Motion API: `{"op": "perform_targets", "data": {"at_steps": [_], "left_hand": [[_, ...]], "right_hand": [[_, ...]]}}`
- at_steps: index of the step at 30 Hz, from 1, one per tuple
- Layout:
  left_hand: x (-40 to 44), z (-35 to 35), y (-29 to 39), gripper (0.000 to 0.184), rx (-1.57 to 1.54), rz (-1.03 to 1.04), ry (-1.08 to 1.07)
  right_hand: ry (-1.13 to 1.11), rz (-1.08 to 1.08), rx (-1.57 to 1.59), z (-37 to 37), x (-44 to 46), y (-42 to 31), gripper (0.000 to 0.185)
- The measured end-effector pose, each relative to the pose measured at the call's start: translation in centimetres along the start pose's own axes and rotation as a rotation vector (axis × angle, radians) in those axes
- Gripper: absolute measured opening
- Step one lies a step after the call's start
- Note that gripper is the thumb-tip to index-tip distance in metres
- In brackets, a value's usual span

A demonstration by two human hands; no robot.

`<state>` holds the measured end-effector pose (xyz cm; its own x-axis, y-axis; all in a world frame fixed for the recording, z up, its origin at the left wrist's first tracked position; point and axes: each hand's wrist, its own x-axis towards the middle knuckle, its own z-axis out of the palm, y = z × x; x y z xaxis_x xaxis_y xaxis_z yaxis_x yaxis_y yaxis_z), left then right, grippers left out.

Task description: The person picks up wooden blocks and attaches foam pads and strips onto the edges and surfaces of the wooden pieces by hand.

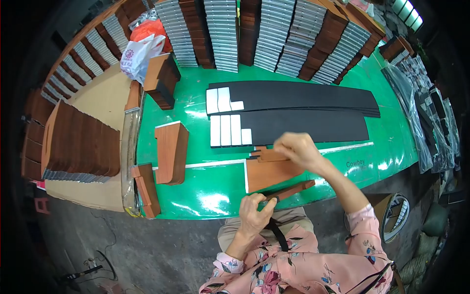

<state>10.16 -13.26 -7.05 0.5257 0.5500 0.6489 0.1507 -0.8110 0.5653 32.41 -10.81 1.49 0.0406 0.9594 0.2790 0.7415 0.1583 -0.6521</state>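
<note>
My left hand (254, 213) is closed near the front edge of the green table, at the end of a narrow wood-grain piece (297, 188). A black strip (279, 236) hangs below that hand over my lap. Raised above the table, my right hand (298, 149) has its fingers curled together; what they hold, if anything, is hidden. Under it lies a flat wood-grain panel (267, 176), with smaller wood-grain pieces (267, 155) at its far edge. Beyond are long black panels (303, 130) bearing white rectangular pieces (225, 130) at their left ends.
On the green table (210, 196), a wood-grain block (171, 153) and a smaller stack (147, 191) stand at left. Tall stacks of panels (274, 36) line the back. A large stack (81, 142) rests on cardboard (98, 95). Plastic-wrapped parts (426, 112) lie at right.
</note>
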Motion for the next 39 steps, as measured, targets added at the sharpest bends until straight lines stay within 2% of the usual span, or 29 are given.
{"op": "perform_targets", "data": {"at_steps": [5,11,13,18,21,24,27,29,31,33,34,36,37,39], "left_hand": [[-1.0,0.7,-1.3,0.04,-0.181,-0.052,0.035],[-2.4,1.3,-2.2,0.044,-0.257,-0.11,0.039],[-2.2,1.3,-2.3,0.054,-0.271,-0.114,0.029],[-1.8,1.1,-2.3,0.049,-0.271,-0.109,0.022],[-1.9,1.1,-2.3,0.049,-0.275,-0.111,0.013],[-1.8,1.2,-2.3,0.049,-0.275,-0.107,0.019],[-2.1,1.3,-2.4,0.049,-0.273,-0.107,0.027],[-2.3,1.5,-2.4,0.049,-0.275,-0.109,0.026],[-2.4,1.5,-2.3,0.048,-0.269,-0.12,0.04],[-2.1,1.4,-2.3,0.047,-0.256,-0.113,0.051],[-2.0,1.4,-2.2,0.047,-0.252,-0.115,0.058],[-1.8,1.3,-2.0,0.046,-0.221,-0.156,0.068],[-1.8,1.2,-1.8,0.045,-0.226,-0.167,0.076],[-1.5,0.9,-1.5,0.044,-0.266,-0.18,0.068]], "right_hand": [[-0.049,-0.008,-0.155,3.0,9.3,6.5,0.01],[-0.08,-0.043,-0.353,5.3,15.4,8.2,0.013],[-0.09,-0.068,-0.389,5.7,16.4,8.8,0.014],[-0.263,-0.186,-0.575,6.2,17.7,9.3,0.012],[-0.263,-0.298,-0.653,6.2,17.3,9.4,0.006],[-0.31,-0.321,-0.727,6.2,17.3,9.0,0.004],[-0.187,-0.419,-0.683,6.3,17.2,9.6,0.005],[-0.223,-0.356,-0.676,6.2,17.3,9.7,0.002],[-0.252,-0.293,-0.67,5.7,17.5,9.7,0.007],[-0.182,-0.008,-0.305,5.4,17.8,10.5,0.013],[-0.115,-0.073,-0.204,4.9,17.6,11.2,0.017],[-0.088,0.341,0.23,3.5,16.0,9.0,0.021],[-0.144,0.429,0.351,2.4,14.8,8.5,0.022],[-0.122,0.523,0.647,0.5,11.0,6.4,0.016]]}}
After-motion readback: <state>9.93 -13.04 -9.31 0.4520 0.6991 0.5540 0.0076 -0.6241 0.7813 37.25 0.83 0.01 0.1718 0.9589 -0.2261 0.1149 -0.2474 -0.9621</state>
